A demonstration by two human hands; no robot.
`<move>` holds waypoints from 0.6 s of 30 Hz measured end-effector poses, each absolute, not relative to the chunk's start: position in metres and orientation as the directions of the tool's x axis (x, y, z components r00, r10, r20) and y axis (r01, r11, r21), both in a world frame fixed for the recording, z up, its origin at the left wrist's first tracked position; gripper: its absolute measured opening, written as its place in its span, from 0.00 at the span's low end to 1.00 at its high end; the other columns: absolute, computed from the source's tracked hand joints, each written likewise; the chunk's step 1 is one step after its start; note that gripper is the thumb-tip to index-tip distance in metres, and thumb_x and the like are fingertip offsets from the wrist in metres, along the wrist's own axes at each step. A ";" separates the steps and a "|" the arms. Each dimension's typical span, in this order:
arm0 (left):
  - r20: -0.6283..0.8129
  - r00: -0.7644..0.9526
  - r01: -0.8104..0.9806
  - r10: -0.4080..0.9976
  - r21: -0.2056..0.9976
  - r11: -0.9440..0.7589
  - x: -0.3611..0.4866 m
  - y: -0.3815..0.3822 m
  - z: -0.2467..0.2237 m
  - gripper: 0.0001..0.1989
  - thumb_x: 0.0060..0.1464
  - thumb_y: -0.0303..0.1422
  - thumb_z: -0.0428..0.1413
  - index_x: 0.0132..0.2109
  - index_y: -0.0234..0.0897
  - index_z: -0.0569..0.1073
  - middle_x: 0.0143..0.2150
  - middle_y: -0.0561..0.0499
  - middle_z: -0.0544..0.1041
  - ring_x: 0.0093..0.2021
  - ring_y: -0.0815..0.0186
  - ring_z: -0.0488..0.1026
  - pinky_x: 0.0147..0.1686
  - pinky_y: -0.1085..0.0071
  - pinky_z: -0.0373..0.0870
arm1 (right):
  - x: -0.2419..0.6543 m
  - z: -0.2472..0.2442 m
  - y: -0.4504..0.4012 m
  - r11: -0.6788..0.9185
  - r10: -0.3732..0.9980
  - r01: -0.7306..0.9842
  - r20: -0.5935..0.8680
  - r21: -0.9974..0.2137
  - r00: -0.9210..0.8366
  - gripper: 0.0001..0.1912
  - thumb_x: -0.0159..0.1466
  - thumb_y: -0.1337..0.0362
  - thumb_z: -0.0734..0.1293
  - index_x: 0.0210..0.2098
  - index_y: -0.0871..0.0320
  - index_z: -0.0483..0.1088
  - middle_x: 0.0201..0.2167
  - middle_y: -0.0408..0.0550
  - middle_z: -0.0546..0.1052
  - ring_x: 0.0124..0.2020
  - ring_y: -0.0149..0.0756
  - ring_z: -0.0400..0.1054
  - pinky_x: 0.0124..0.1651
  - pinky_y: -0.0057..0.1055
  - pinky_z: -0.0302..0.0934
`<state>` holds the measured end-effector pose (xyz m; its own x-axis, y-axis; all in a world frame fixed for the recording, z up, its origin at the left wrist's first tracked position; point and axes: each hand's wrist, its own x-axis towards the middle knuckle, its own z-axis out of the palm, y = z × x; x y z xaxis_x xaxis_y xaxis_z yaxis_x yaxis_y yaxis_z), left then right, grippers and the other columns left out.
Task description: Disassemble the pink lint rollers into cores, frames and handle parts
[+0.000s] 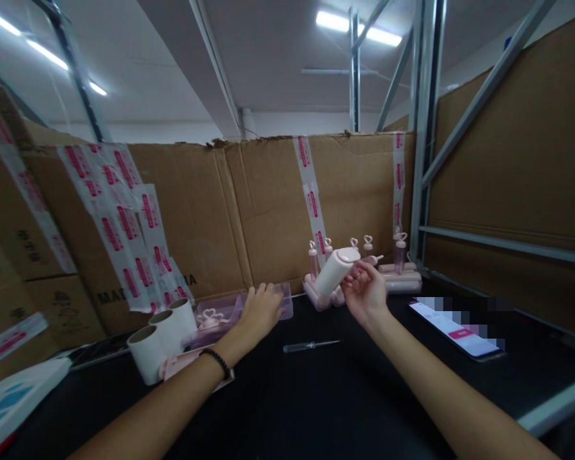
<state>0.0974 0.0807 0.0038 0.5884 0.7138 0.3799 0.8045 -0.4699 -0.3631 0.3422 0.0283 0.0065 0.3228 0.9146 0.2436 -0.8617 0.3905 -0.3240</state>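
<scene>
Rising behind the left grip (263, 308) and the right grip (365, 294), the cardboard wall (268, 191) presumably screens off the black worktop (287, 409) beneath them. Under the left grip lies a purple tray (287, 300), perhaps so that small pieces don't scatter. To the left of that grip, white tubes (146, 354) stand upright in a cluster, likely because they sit steady that way. Right of the right grip, a phone (453, 326) lies screen up, apparently angled for reading. The white cylinder (333, 273) is in the right grip, tilted, its pale pink cap (349, 253) uppermost; the fingers close lightly about the cap end, which seems to leave the body clear. A screwdriver (299, 347) lies between the grips, nearer me, probably for easy reach. The right forearm (426, 370) slants inward, wrist raised; the left forearm (172, 396) stretches low, knuckles up, fingers bent down, and whether they have hold of anything I can't tell.
</scene>
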 end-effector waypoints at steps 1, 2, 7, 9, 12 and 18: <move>0.386 0.587 0.807 0.712 -0.352 -0.475 0.098 0.082 0.003 0.17 0.65 0.38 0.58 0.58 0.36 0.72 0.57 0.43 0.75 0.52 0.56 0.76 0.50 0.53 0.76 | 0.341 0.006 0.028 0.391 0.913 -0.863 0.251 -0.321 0.321 0.09 0.52 0.69 0.72 0.27 0.56 0.66 0.18 0.35 0.71 0.17 0.23 0.64 0.22 0.19 0.63; 0.395 0.584 0.810 0.709 -0.338 -0.480 0.099 0.082 0.002 0.17 0.66 0.38 0.58 0.58 0.36 0.72 0.57 0.43 0.74 0.52 0.56 0.76 0.51 0.53 0.76 | 0.340 0.006 0.028 0.392 0.912 -0.864 0.260 -0.317 0.318 0.09 0.52 0.69 0.72 0.27 0.56 0.66 0.18 0.35 0.71 0.17 0.23 0.63 0.22 0.18 0.63; 0.492 0.554 0.825 0.672 -0.216 -0.522 0.104 0.068 0.012 0.16 0.62 0.35 0.59 0.55 0.34 0.72 0.53 0.40 0.75 0.54 0.51 0.72 0.53 0.50 0.71 | 0.333 0.007 0.026 0.385 0.905 -0.863 0.317 -0.326 0.284 0.10 0.54 0.66 0.72 0.28 0.55 0.65 0.21 0.36 0.74 0.20 0.25 0.66 0.22 0.19 0.61; 0.539 0.554 0.806 0.635 -0.156 -0.571 0.106 0.052 0.021 0.20 0.60 0.35 0.59 0.57 0.35 0.69 0.55 0.38 0.74 0.55 0.49 0.71 0.53 0.51 0.69 | 0.329 0.009 0.024 0.376 0.904 -0.859 0.340 -0.347 0.258 0.10 0.55 0.64 0.72 0.28 0.54 0.65 0.22 0.37 0.75 0.22 0.27 0.68 0.23 0.20 0.62; 0.577 0.599 0.723 0.555 -0.093 -0.684 0.106 0.021 0.034 0.30 0.57 0.37 0.61 0.63 0.38 0.61 0.61 0.40 0.69 0.60 0.52 0.68 0.58 0.56 0.68 | 0.320 0.012 0.017 0.347 0.906 -0.843 0.378 -0.411 0.189 0.09 0.57 0.59 0.72 0.32 0.54 0.70 0.26 0.41 0.79 0.28 0.34 0.74 0.31 0.27 0.69; 0.696 0.575 0.516 0.430 0.099 -0.851 0.093 -0.038 0.027 0.35 0.55 0.38 0.65 0.65 0.41 0.59 0.63 0.40 0.67 0.63 0.49 0.65 0.62 0.50 0.64 | 0.291 0.019 -0.010 0.277 0.895 -0.790 0.445 -0.547 0.006 0.12 0.61 0.59 0.71 0.41 0.57 0.72 0.33 0.47 0.82 0.37 0.42 0.76 0.42 0.37 0.70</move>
<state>0.0930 -0.0380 0.0268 0.5751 0.4303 0.6958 0.5162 -0.8507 0.0994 0.2910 -0.0105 0.0188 0.0062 0.8954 0.4453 -0.7900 0.2774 -0.5468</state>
